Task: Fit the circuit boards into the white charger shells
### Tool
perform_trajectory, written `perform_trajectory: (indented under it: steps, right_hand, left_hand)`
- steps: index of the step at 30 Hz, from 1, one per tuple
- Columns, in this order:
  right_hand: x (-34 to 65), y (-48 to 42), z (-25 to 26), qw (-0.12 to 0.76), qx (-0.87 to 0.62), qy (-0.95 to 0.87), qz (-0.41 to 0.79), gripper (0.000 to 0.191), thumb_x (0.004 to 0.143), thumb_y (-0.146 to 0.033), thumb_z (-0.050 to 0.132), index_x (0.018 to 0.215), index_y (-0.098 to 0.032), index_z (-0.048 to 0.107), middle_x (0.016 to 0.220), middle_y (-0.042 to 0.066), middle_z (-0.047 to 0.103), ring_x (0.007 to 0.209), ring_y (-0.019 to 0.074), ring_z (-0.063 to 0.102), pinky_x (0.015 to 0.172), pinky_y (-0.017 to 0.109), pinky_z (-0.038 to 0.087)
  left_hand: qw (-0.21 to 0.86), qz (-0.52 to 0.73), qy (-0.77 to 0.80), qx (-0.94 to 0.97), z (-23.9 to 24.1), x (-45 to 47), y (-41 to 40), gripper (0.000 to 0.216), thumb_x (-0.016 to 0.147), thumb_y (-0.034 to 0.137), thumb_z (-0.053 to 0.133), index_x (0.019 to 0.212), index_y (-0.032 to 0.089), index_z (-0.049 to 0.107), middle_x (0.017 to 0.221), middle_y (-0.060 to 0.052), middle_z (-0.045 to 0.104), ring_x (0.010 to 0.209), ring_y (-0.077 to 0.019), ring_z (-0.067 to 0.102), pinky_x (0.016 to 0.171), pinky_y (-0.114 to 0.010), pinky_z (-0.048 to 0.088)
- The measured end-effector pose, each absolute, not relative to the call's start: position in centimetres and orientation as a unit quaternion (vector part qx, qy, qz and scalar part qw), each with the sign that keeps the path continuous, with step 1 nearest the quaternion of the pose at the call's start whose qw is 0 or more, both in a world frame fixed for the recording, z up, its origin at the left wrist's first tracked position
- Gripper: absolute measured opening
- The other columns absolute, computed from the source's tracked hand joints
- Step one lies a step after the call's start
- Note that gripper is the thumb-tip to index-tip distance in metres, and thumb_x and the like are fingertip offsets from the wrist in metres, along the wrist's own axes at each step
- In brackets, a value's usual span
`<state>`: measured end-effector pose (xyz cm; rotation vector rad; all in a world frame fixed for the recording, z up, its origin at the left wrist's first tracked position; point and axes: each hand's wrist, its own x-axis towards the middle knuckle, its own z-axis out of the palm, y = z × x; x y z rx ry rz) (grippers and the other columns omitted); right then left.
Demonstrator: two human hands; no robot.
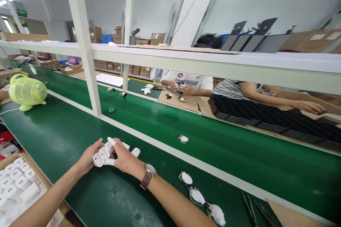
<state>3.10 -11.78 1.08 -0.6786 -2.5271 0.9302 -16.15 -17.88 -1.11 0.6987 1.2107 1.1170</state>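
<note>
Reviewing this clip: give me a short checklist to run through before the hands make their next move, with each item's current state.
1. Both hands on the part: ok. Left hand and right hand meet on the white plastic piece.
2. Fingertips covered: ok, white finger cots show.
3. Grip firm: cannot tell.
4. Supply within reach: ok, box of white shells sits by the left arm.
5. Circuit boards ready: ok, lying beside the right forearm.
6. Belt lane ahead: one small board lies there.
</note>
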Motion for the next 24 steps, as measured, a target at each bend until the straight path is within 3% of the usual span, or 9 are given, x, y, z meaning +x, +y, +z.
perform_trajectory:
  steps: [4,8,12,14,16,18,24]
  right_hand:
    - [1.4,-11.3,-0.1,0.166,-0.27,-0.913,0.255,0.08,0.088,-0.033,0.08,0.153,-0.014,0.037,0.146,0.017,0.051,0.127,0.0291,0.059,0.105,0.04,0.048]
    - [0.7,-10.8,-0.2,0.143,-0.286,-0.927,0.198,0.058,0.089,-0.03,0.078,0.139,-0.013,0.053,0.144,0.018,0.056,0.127,0.0339,0.058,0.11,0.048,0.04]
    - [2.3,-9.8,0.0,0.125,-0.322,-0.927,0.147,0.068,0.081,-0.029,0.084,0.139,-0.011,0.053,0.158,0.023,0.042,0.142,0.0409,0.042,0.115,0.054,0.032]
    - [3.6,-9.0,0.2,0.104,-0.348,-0.922,0.135,0.062,0.082,-0.028,0.082,0.135,-0.009,0.056,0.144,0.026,0.053,0.132,0.0418,0.05,0.108,0.055,0.038]
    - [4.8,-8.3,0.5,0.079,-0.353,-0.923,0.129,0.043,0.084,-0.024,0.075,0.122,-0.008,0.063,0.122,0.022,0.065,0.115,0.0371,0.059,0.098,0.049,0.045]
    - [5.6,-7.9,1.0,0.064,-0.344,-0.928,0.126,0.029,0.084,-0.02,0.07,0.111,-0.009,0.067,0.11,0.017,0.067,0.103,0.031,0.063,0.09,0.041,0.049]
    - [4.6,-8.5,2.4,0.027,-0.336,-0.934,0.118,0.019,0.081,-0.03,0.074,0.092,-0.014,0.071,0.107,0.014,0.066,0.087,0.0258,0.065,0.073,0.034,0.051]
  left_hand:
    - [0.423,0.489,0.644,0.409,-2.0,-18.3,-16.5,0.074,0.091,0.08,0.049,0.09,0.013,0.079,0.089,-0.013,0.081,0.08,-0.0284,0.073,0.067,-0.033,0.057]
    - [0.232,0.485,0.7,0.47,-3.4,-20.4,-14.9,0.074,0.09,0.083,0.045,0.085,0.018,0.08,0.099,-0.012,0.081,0.091,-0.0299,0.072,0.078,-0.036,0.057]
    - [0.255,0.504,0.681,0.466,-3.3,-21.7,-14.3,0.078,0.09,0.085,0.043,0.09,0.015,0.079,0.104,-0.015,0.081,0.096,-0.0304,0.073,0.078,-0.036,0.059]
    - [0.301,0.516,0.666,0.447,-2.3,-21.9,-14.5,0.082,0.09,0.086,0.04,0.095,0.013,0.078,0.109,-0.017,0.08,0.101,-0.032,0.074,0.079,-0.038,0.06]
    - [0.31,0.509,0.663,0.453,-0.8,-21.7,-14.8,0.082,0.09,0.086,0.041,0.098,0.013,0.078,0.113,-0.018,0.079,0.107,-0.0341,0.073,0.084,-0.04,0.061]
    - [0.275,0.485,0.673,0.485,0.9,-21.1,-15.0,0.076,0.091,0.082,0.046,0.102,0.015,0.079,0.117,-0.016,0.078,0.111,-0.0348,0.071,0.091,-0.042,0.059]
    - [0.188,0.36,0.641,0.651,2.8,-17.6,-13.5,0.053,0.091,0.065,0.059,0.121,0.024,0.073,0.125,-0.009,0.075,0.113,-0.0316,0.071,0.097,-0.041,0.058]
